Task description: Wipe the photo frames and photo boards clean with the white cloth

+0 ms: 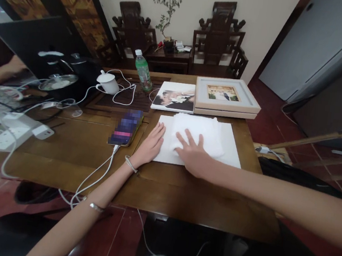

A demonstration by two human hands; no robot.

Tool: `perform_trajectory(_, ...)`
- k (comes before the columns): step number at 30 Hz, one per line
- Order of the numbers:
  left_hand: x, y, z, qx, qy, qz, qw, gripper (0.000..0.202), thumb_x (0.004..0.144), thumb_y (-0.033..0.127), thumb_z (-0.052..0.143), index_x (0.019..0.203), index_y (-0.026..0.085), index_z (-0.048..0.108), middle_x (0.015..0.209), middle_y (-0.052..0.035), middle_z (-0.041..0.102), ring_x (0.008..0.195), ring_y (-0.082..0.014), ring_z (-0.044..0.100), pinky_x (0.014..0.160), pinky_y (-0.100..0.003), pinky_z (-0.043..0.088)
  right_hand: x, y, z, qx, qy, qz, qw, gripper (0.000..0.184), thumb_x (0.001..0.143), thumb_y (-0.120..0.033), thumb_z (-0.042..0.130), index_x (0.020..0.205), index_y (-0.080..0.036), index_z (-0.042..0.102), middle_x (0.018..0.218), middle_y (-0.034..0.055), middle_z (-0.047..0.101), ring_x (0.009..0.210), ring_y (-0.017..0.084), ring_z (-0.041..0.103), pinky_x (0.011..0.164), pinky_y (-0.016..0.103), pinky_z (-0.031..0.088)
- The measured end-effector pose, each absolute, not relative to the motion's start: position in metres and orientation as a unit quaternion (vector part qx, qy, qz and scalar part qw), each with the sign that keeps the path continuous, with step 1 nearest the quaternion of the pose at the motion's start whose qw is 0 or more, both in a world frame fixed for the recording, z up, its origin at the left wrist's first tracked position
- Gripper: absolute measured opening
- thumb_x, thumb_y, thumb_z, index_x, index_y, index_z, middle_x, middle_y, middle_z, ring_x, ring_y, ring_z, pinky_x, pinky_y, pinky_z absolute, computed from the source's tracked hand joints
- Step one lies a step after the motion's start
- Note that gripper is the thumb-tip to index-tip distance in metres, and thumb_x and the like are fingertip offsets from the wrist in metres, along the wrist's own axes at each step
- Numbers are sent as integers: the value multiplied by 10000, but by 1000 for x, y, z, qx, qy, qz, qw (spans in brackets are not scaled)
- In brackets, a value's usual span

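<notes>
A folded white cloth or tissue [210, 135] lies on a white rectangular board [232, 153] on the wooden table. My right hand [192, 154] rests on the white cloth with its fingers spread. At the board's left edge lies my left hand [151, 144], its fingers stretched out flat and touching the border. Left of it is a phone [127, 126] with a white charging cable plugged in. Just beyond the board are a photo print [175, 97] and a stack of pale framed pictures [228, 97].
A green-labelled bottle [143, 72] and a white lidded cup [107, 82] stand further back. Power strips [9, 136] and tangled cables fill the left side, near a glass-lidded pot [58, 84]. Another person's arm [2, 72] reaches in at far left. Two wooden chairs [219, 37] stand behind.
</notes>
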State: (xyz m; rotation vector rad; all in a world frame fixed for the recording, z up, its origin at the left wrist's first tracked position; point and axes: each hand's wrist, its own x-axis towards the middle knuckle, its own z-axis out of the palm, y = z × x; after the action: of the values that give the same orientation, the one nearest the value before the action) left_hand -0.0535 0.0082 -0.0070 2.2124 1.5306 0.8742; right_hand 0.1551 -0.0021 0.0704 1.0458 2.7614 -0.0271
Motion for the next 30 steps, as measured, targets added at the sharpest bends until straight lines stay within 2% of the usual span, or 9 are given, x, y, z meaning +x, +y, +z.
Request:
perform_trajectory(4,-53,8,-7,772,536,305,154,513,959,317,305,1432,126,352,1538,-115,266,1438,-224,173,1179,-439,156,163,-53,75,316,942,-26,109,476,753,-96,603,1221,-183,591,1557,170,149,1390,471,76,986,757,202)
perform_trajectory(8,-53,8,-7,774,534,307,150,506,952,297,308,1425,129,364,1535,-114,272,1436,-229,186,1176,-452,168,167,-84,86,284,947,-68,135,394,805,-173,581,1197,-199,614,1551,152,182,1383,470,131,985,756,225)
perform_trajectory(12,-54,8,-7,777,532,302,150,508,952,299,304,1425,122,363,1535,-121,270,1436,-233,184,1174,-458,175,165,-77,94,275,944,-104,150,471,781,-119,539,1245,-194,578,1543,129,228,1391,434,157,990,733,261)
perform_trajectory(15,-54,8,-7,777,535,297,150,507,958,298,286,1423,112,363,1533,-128,274,1435,-228,189,1176,-446,175,159,-49,98,283,944,-111,130,524,772,-63,457,1272,-189,548,1530,105,285,1393,387,196,986,707,301)
perform_trajectory(18,-54,8,-7,776,535,300,148,506,961,317,297,1425,125,362,1537,-118,268,1436,-223,187,1178,-438,168,148,-11,99,331,931,-96,119,581,755,-18,414,1305,-174,513,1517,118,310,1377,387,229,963,704,327)
perform_trajectory(23,-54,8,-5,777,535,295,153,509,963,337,310,1423,128,366,1528,-121,290,1433,-224,195,1176,-437,169,129,39,86,374,919,-44,115,625,768,15,406,1362,-172,452,1554,141,196,1400,414,124,978,738,249)
perform_trajectory(27,-55,8,-4,778,532,294,156,502,961,315,304,1428,139,358,1532,-113,283,1433,-222,197,1177,-443,168,124,31,73,388,914,-12,117,563,798,-12,475,1343,-152,482,1552,196,152,1389,464,95,984,757,188)
perform_trajectory(30,-54,8,-3,781,528,294,158,507,959,300,292,1435,133,345,1536,-117,271,1435,-228,192,1176,-454,175,130,1,69,353,933,26,73,444,836,-66,494,1269,-142,559,1535,220,188,1368,484,162,980,756,206)
